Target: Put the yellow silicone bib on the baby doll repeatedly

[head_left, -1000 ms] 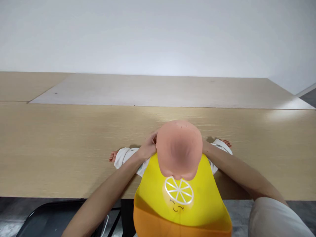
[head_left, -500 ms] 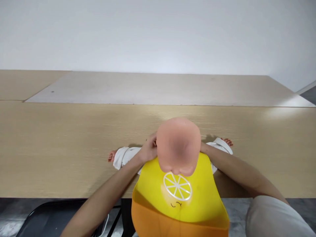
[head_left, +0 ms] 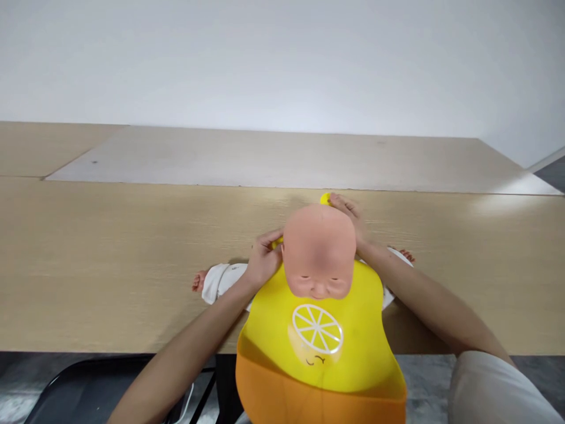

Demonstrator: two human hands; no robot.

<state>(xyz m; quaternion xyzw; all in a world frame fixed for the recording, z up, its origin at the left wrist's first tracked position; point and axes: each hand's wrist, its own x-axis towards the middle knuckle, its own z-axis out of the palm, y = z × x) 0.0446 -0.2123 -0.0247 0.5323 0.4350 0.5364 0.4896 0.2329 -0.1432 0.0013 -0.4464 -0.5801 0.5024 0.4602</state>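
Bib (head_left: 318, 374) across a doll's (head_left: 318, 244) front at the edge of the table (head_left: 110, 277), pinched by its yellow straps (head_left: 325, 198) in the fingers of left hand (head_left: 263, 259) and right hand (head_left: 351, 217), perhaps liable to slip from shallow fingertip holds.

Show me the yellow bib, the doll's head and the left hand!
Yellow bib (head_left: 321, 347), head camera: middle of its printed front.
Doll's head (head_left: 319, 250), head camera: its forehead.
Left hand (head_left: 263, 260), head camera: back of the hand.
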